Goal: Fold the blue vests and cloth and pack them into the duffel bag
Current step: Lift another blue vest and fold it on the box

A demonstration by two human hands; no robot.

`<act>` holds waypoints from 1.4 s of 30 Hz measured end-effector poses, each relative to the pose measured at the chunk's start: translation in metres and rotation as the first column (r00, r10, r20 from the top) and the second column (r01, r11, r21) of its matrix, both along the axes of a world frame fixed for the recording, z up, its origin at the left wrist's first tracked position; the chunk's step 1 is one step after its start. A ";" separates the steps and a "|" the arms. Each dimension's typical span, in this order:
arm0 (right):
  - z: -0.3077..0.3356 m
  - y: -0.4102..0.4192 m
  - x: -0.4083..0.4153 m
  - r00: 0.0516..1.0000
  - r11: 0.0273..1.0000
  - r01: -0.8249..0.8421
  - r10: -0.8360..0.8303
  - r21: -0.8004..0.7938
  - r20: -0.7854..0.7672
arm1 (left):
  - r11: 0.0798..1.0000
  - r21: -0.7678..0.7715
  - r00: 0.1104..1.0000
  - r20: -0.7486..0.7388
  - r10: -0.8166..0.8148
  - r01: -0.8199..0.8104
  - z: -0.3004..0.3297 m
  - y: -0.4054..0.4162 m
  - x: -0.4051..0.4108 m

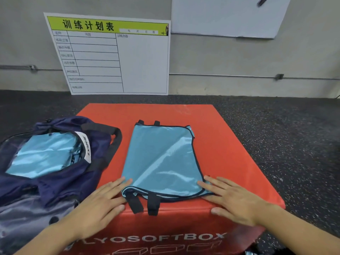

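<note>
A light blue vest (161,159) with dark trim and black straps lies flat, folded lengthwise, on the red soft box (230,155). My left hand (103,203) rests flat with straight fingers at the vest's near left corner. My right hand (233,197) lies flat on the near right corner, fingers spread. To the left, the navy duffel bag (60,172) sits open with folded blue fabric (44,153) inside it.
A white training-plan board (114,56) leans against the grey wall behind the box. Dark speckled rubber floor (285,135) surrounds the box. A second whiteboard (226,17) hangs at the upper right.
</note>
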State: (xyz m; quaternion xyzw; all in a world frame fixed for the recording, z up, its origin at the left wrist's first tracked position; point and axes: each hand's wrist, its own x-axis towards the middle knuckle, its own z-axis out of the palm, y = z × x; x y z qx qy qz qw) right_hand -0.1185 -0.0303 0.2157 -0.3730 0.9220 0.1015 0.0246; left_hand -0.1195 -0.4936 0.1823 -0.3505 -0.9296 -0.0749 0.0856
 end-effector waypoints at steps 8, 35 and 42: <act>0.019 -0.012 -0.025 0.926 0.850 0.268 -0.097 -0.454 0.366 | 0.842 0.464 0.806 0.589 -0.061 -0.275 0.035 0.018 -0.024; 0.005 -0.037 -0.077 0.614 0.392 0.753 -0.125 -0.529 0.780 | 0.616 0.521 0.628 0.776 -0.053 -0.591 0.010 0.032 -0.065; 0.010 -0.045 -0.088 0.631 0.472 0.713 -0.112 -0.518 0.767 | 0.540 0.550 0.613 0.786 -0.078 -0.637 0.006 0.029 -0.063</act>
